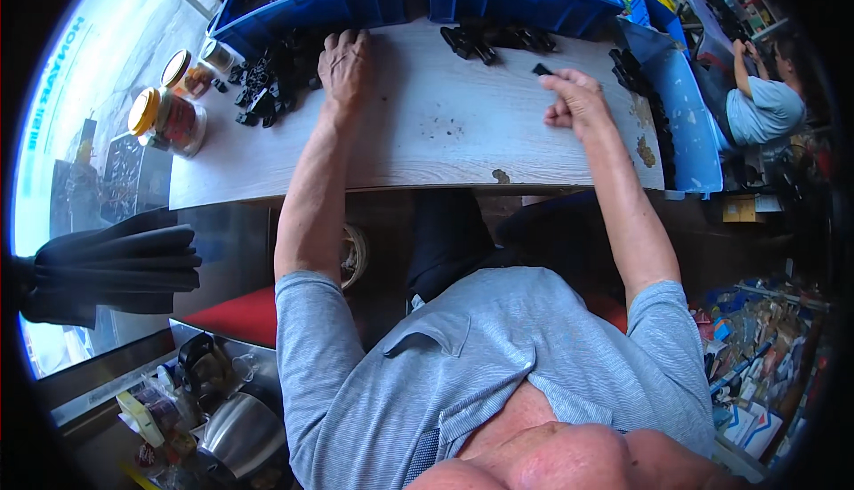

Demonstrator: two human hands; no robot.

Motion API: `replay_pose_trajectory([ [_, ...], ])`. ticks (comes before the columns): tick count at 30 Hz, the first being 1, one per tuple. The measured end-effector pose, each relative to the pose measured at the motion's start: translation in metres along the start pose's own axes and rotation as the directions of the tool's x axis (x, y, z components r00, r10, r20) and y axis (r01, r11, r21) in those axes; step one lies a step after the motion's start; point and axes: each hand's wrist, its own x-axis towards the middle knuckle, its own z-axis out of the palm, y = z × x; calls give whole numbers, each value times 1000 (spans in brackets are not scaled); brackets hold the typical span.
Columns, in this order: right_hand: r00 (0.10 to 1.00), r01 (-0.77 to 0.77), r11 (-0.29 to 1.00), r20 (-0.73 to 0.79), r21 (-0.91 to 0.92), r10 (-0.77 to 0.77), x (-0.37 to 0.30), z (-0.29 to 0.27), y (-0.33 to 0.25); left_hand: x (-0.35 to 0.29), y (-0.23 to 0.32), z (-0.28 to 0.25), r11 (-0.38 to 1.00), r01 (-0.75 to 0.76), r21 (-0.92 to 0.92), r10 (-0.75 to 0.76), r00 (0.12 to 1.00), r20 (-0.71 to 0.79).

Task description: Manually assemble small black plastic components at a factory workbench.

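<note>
My right hand is over the right part of the pale wooden table. Its thumb and forefinger pinch a small black plastic piece, while the other fingers curl in. My left hand is at the table's far side, knuckles up and fingers bent down, at the right edge of a heap of small black plastic parts. Whatever is under its fingertips is hidden. Between and beyond the hands lies a group of longer black parts. Another row of black parts lies along the table's right end.
Two blue bins with black parts stand along the far edge. Lidded jars are at the left end. A light-blue bin adjoins the right end. Farther right, another person sits. A metal kettle is at lower left.
</note>
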Motion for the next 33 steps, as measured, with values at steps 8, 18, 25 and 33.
replay_pose_trajectory([
  [8,860,55,988,-509,145,27,34,-91,-1,-16,33,-25,965,-173,-196,169,985,-40],
  [18,965,-15,994,-264,-109,-15,55,-29,-16,-28,56,-39,958,-183,-223,174,983,-60],
  [25,980,5,967,-192,-256,-56,74,-7,-22,-30,57,-36,924,-229,-306,254,966,45],
  [33,983,-102,963,-174,-248,59,54,-5,-23,-33,72,-54,830,-327,-452,348,937,-37],
])
